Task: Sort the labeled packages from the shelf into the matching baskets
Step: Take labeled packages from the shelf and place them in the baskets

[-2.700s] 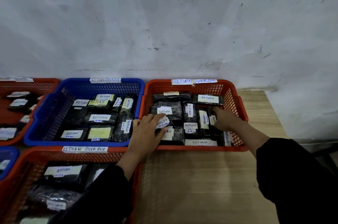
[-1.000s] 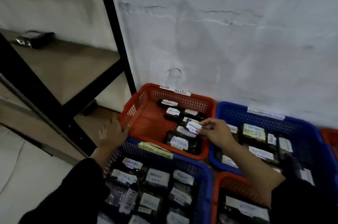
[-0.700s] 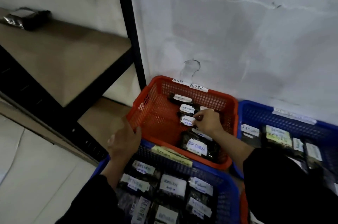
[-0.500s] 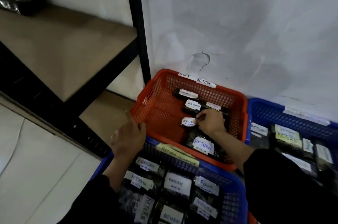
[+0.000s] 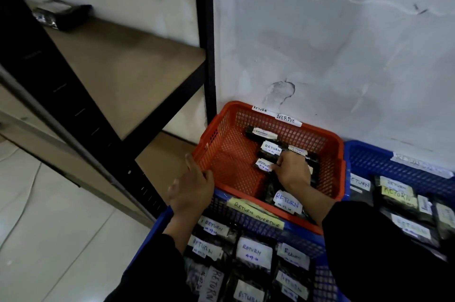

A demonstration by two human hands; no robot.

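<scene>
Seen from a head-worn camera, looking down. At nine o'clock, a black metal shelf [image 5: 128, 75] with one dark package [image 5: 61, 16] left at its far ten o'clock corner. Lower, near seven o'clock, left hand [image 5: 192, 191] with fingers relaxed and spread, resting against the near-left corner of an orange basket [image 5: 221, 151], gripping nothing. At the centre, right hand [image 5: 291, 171] reached inside that basket, fingertips pinching a labelled package [image 5: 264, 165] marked RETURN beside other dark packages. At six o'clock, a blue basket [image 5: 283, 230] full of RETURN packages; at three o'clock, another blue basket [image 5: 394, 166]. Probably best set down flat, label upward, clear of neighbouring labels, basket steadied by the left hand.
</scene>
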